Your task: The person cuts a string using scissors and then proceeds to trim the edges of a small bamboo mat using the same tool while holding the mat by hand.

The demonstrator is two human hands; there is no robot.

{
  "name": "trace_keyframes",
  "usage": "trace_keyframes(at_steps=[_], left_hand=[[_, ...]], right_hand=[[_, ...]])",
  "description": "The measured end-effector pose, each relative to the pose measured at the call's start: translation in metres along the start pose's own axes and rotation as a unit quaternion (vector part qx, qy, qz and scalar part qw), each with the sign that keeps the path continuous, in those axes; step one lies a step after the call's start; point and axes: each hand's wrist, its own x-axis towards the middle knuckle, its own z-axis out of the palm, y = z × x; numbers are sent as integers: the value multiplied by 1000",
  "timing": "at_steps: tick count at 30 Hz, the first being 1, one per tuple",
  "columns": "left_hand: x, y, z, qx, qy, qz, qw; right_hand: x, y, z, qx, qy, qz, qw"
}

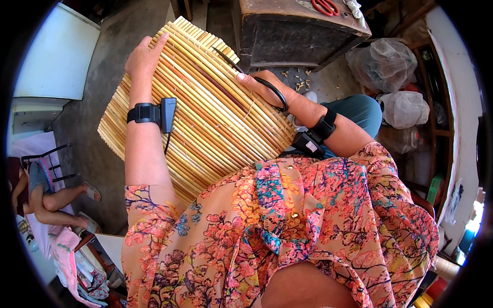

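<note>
A mat of yellow-brown reed stalks [205, 118], stitched side by side with thread, lies across my lap and slants up to the left. At its far left edge my left hand [143, 60] grips the mat, thumb along the top and fingers out of sight beneath. My right hand [267, 88] is closed around black-handled scissors [280, 96] over the mat's right edge. A dark blade points up and left from this hand, near the far ends of the stalks. My right fingers are partly hidden. Both wrists carry strapped black devices.
Beyond the mat stands a dark wooden cabinet [303, 38], with red-handled scissors [325, 6] on top. Small cut stalk pieces [300, 81] litter the floor below. Bulging plastic bags [382, 64] fill shelves on the right. Another person's legs [61, 203] show at the left.
</note>
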Motion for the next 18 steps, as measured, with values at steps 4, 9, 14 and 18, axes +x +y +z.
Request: trace_keyframes(at_steps=[4,9,14,18], left_hand=[[-1,3,0,15,0,4,1000],[2,0,1,14,-11,-2,1000],[0,6,-1,-9,-24,2,1000],[-1,5,2,-13,15,18,1000]], right_hand=[[-1,3,-1,-12,5,-23,1000],[6,5,-3,58,-82,-12,995],[-5,-14,-9,34,-75,-58,995],[-11,-25,-20,-19,-144,10,989]])
